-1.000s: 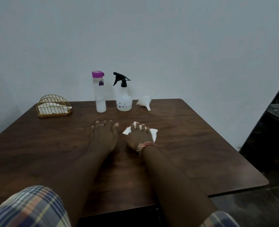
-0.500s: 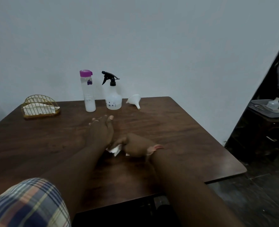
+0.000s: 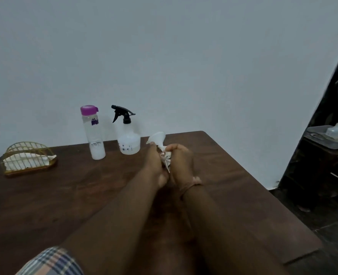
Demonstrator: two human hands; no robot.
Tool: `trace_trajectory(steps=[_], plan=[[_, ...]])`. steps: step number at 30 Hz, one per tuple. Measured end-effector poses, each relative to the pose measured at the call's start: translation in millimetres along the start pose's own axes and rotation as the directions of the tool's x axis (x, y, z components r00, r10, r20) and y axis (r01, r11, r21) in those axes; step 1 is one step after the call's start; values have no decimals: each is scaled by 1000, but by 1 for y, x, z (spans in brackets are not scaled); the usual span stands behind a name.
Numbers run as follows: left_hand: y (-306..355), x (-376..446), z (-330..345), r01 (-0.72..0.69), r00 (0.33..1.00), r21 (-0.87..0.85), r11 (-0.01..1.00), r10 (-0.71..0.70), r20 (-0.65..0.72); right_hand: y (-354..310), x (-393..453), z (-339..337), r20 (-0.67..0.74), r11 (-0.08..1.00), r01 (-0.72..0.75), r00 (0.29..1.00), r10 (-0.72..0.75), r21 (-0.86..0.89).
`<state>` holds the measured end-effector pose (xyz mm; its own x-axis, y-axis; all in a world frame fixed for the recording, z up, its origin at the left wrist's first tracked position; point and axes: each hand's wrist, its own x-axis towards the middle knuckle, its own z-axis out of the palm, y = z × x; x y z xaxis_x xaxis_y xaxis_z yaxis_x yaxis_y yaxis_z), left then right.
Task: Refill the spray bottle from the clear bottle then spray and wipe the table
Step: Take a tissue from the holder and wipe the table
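Fingers (image 3: 154, 155) of both hands curled around crumpled white tissue (image 3: 166, 160), pinched between them, just right of spray bottle (image 3: 127, 141), above tabletop (image 3: 65, 195).

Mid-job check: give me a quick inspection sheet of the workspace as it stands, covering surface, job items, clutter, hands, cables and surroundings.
Surface: dark wooden table, no visible wet patches.
Job's things: clear bottle with purple cap on, upright at the back; spray bottle upright to its right, black trigger head fitted; white funnel on its side behind the hands; crumpled white tissue held between both hands.
Clutter: gold wire napkin holder with white napkins, back left.
Hands: left hand and right hand together, both gripping the tissue above the table.
Cables: nothing seen.
Surroundings: plain pale wall; dark furniture carrying a grey tray at right.
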<state>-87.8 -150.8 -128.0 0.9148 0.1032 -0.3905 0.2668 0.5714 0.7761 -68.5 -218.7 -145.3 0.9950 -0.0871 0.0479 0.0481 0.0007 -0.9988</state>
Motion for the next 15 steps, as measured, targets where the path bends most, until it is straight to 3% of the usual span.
trace_trajectory(steps=[2,4,8,13,15], plan=[[9,32,4,34,999,55,998,-32,-26,6,22,7,-23,975,121,992,-128,-188],[24,58,9,45,996,33,998,-42,-81,9,49,13,89,878,270,963,-256,-395],[53,112,29,92,991,29,995,-89,-100,20,115,6,222,675,472,877,-427,-567],[82,146,54,138,979,-37,990,-142,-143,5,151,12,170,709,461,879,-445,-534],[91,154,55,169,973,0,986,-167,-160,-7,149,14,167,765,396,917,-363,-508]])
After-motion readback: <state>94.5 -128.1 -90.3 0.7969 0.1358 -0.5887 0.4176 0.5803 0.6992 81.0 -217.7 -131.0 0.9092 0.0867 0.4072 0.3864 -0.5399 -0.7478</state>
